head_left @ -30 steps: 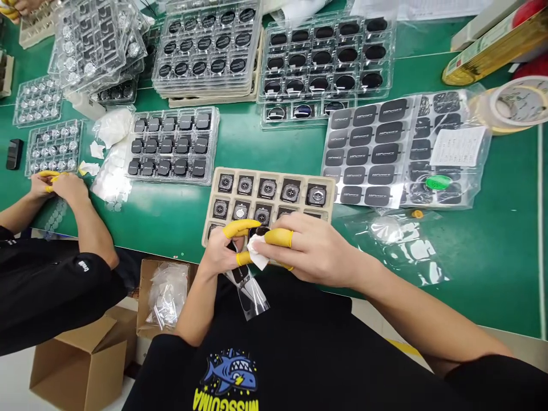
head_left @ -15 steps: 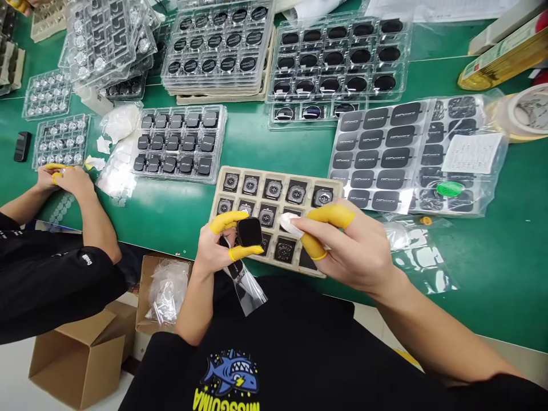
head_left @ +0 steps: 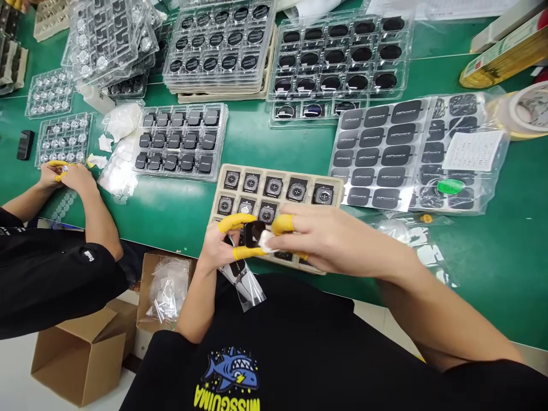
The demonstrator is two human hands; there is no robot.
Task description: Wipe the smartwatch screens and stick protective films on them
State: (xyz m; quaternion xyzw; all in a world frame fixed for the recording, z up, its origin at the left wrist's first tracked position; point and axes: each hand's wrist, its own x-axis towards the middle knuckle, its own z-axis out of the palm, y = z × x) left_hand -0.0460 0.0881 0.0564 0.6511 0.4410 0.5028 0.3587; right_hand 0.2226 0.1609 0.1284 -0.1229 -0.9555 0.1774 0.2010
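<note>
Part of the black watch is hidden by the white cloth, and some of the tan tray is covered by the right hand. Half a second ago, the cloth was held off toward three o'clock; now it is put against the watch. The watch is gripped by the left hand's fingers, over the tray's eight o'clock side. The cloth is pinched by the right fingers. Black stickers are seen at two o'clock.

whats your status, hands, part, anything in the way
Left hand: gripping dark square watch body, film strip. Right hand: white wipe against watch body. White wipe partly covers it; beige tray behind.
</note>
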